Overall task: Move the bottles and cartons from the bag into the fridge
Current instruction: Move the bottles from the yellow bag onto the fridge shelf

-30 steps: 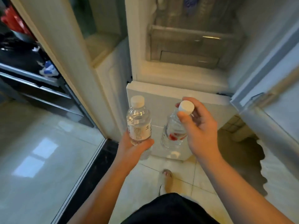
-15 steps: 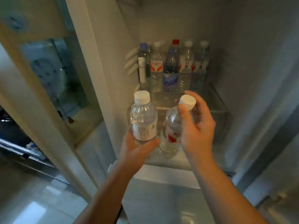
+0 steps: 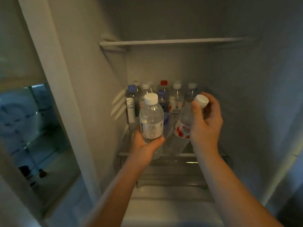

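My left hand (image 3: pixel 145 147) grips the base of an upright clear water bottle with a white cap and white label (image 3: pixel 151 122). My right hand (image 3: pixel 205 125) holds a second clear bottle with a red-and-white label (image 3: pixel 182 130) by its neck, tilted to the right. Both bottles hang just above the front of the glass shelf (image 3: pixel 172 154) inside the open fridge. Behind them, several bottles (image 3: pixel 176 95) stand in rows at the back of that shelf, with white, blue and red caps. No bag or carton is in view.
An upper shelf (image 3: pixel 164 42) spans the fridge above the bottles. A clear drawer (image 3: pixel 170 176) sits below the glass shelf. The open fridge door (image 3: pixel 37 125) with its door bins stands at the left. The fridge's right wall (image 3: pixel 255 112) is close to my right hand.
My view has risen from the floor and lower fridge to the bottle shelf. Both hands have carried their bottles up and forward into the fridge, over the front of the shelf.
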The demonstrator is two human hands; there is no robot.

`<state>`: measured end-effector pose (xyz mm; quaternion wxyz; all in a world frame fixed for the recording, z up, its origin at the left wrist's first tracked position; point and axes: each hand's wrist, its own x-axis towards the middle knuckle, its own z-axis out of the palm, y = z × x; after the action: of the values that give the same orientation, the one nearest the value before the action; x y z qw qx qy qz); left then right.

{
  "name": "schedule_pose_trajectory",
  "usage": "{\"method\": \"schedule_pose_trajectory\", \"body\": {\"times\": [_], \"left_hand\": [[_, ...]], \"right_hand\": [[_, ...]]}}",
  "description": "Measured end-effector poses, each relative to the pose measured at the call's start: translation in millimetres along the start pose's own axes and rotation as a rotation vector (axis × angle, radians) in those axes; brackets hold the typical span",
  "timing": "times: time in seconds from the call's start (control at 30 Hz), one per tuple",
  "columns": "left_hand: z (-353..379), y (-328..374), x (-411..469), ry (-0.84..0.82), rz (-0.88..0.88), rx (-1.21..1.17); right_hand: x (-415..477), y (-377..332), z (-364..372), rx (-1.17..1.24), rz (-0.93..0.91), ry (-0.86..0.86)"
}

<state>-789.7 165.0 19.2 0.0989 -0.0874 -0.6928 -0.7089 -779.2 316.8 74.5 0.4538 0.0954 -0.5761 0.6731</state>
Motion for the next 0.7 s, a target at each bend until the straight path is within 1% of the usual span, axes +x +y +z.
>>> {"method": "schedule_pose_trajectory", "body": {"times": [0.1,0.2,0.37,0.5,0.6,0.7], "left_hand": [[-1.3,-9.6,20.9,0.017,-0.011,-0.006],[-5.4,-20.1,36.4,-0.009,-0.012,-0.016],[-13.2,-32.7,58.1,0.007,-0.027,0.001],[-19.5,-44.6,63.8,-0.003,-0.056,0.056],[-24.5,-53.3,62.3,0.007,-0.058,0.099],[-29.2,-57.4,61.0,0.022,-0.024,0.128]], "right_hand": [[9.2,18.9,4.4,-0.047,0.006,-0.02],[13.4,36.7,11.5,-0.089,0.028,-0.037],[17.6,49.8,34.2,-0.132,0.042,-0.097],[23.2,57.8,53.6,-0.194,0.075,-0.184],[26.3,61.0,61.5,-0.249,0.088,-0.307],[23.5,68.1,55.9,-0.301,0.131,-0.333]]}}
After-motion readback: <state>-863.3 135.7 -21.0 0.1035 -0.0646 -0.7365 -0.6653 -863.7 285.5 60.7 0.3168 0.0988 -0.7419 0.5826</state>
